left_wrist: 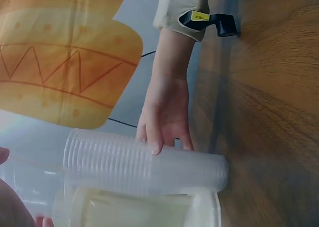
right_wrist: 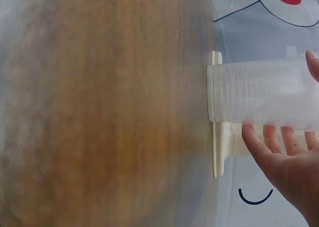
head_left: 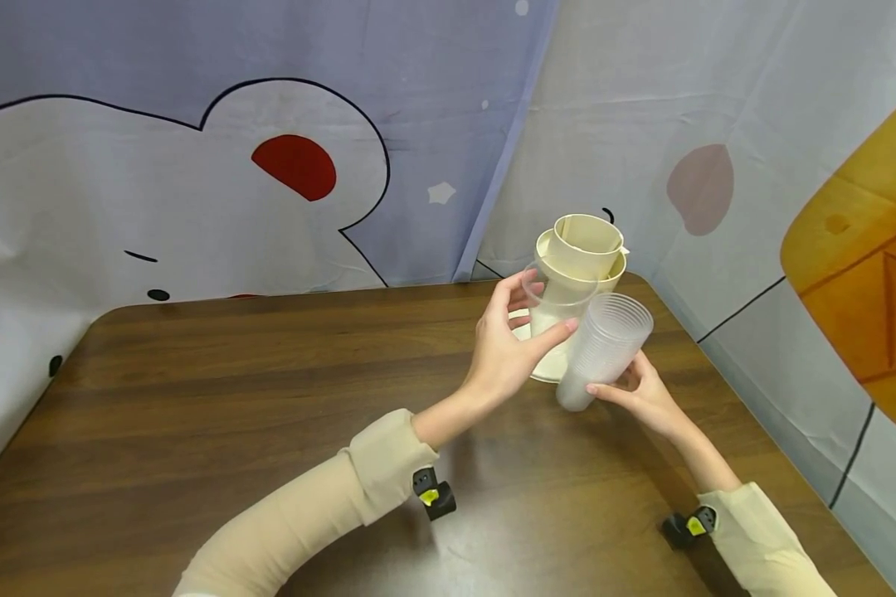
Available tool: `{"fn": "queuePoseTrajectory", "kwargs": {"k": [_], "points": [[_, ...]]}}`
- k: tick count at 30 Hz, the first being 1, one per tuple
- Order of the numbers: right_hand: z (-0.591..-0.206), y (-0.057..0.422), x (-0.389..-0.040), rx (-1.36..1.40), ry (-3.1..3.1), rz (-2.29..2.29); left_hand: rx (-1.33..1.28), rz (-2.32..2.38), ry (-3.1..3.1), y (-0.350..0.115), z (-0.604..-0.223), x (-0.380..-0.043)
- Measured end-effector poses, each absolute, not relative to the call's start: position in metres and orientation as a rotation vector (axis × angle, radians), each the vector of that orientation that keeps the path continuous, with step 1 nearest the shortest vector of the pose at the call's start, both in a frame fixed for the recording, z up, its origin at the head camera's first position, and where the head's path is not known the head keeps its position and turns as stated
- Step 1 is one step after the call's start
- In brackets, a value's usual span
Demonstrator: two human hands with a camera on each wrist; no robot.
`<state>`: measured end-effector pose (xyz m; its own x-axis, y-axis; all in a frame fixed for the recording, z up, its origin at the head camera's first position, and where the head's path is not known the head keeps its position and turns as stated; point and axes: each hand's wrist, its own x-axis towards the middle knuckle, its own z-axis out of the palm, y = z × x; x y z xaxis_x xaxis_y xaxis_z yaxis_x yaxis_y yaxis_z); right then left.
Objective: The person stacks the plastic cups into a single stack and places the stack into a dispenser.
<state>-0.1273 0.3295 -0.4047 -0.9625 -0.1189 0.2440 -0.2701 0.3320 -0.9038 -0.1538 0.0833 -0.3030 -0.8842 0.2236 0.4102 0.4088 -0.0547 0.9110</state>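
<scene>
My left hand (head_left: 502, 344) holds a single clear plastic cup (head_left: 556, 294) near its rim, thumb on the near side and fingers around the far side. Just right of it, my right hand (head_left: 642, 396) grips a tall stack of nested clear plastic cups (head_left: 606, 352) low down, thumb on one side and fingers on the other. The stack leans, rims up and to the right. In the left wrist view the right thumb lies on the stack (left_wrist: 144, 162). Behind both stands a cream holder (head_left: 586, 245) with round open tubes, partly hidden by the cups.
The brown wooden table (head_left: 231, 414) stretches left and toward me. Printed curtains (head_left: 433, 108) hang along its back and right sides. A small black wrist camera (head_left: 435, 495) sits on each sleeve.
</scene>
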Motion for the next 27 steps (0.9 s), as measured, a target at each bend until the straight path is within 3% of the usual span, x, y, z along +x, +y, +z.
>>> {"fn": "queuePoseTrajectory", "kwargs": {"k": [27], "points": [[-0.405, 0.331, -0.125, 0.326, -2.46, 1.706, -0.808, -2.074, -1.895, 0.103, -0.284, -0.159]]}}
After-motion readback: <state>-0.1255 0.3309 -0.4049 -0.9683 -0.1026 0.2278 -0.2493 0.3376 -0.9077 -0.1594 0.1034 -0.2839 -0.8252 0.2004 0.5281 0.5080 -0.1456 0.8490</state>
